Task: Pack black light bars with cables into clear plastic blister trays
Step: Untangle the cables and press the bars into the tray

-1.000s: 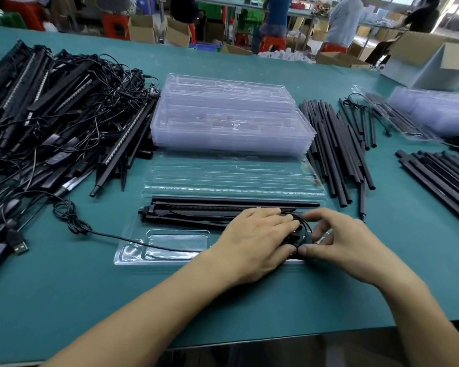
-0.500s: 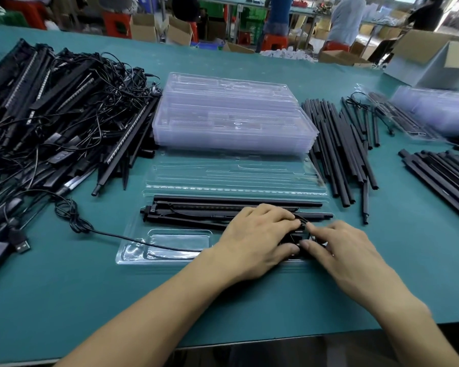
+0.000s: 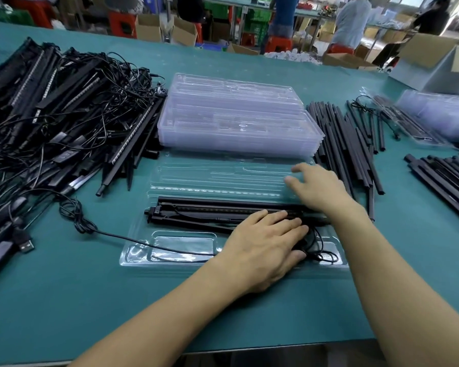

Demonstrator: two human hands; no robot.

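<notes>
An open clear blister tray [image 3: 143,256] lies on the green table in front of me. Black light bars [image 3: 210,211] sit in its middle channel. My left hand [image 3: 265,242] lies flat with straight fingers on the bars and on a coiled black cable [image 3: 319,249] at the tray's right end. A loose cable [image 3: 112,233] with a USB plug runs out to the left. My right hand [image 3: 318,186] hovers, blurred, fingers spread, over the tray's clear lid half [image 3: 217,176].
A stack of clear trays [image 3: 236,123] stands behind the open one. A tangled pile of light bars and cables [image 3: 59,123] fills the left. Black rods [image 3: 350,144] lie to the right, more rods [image 3: 445,181] at far right. Cardboard box [image 3: 435,62] at back right.
My right hand has left the coiled cable and moved up and away to the lid half. My left hand stays pressed on the bars and cable.
</notes>
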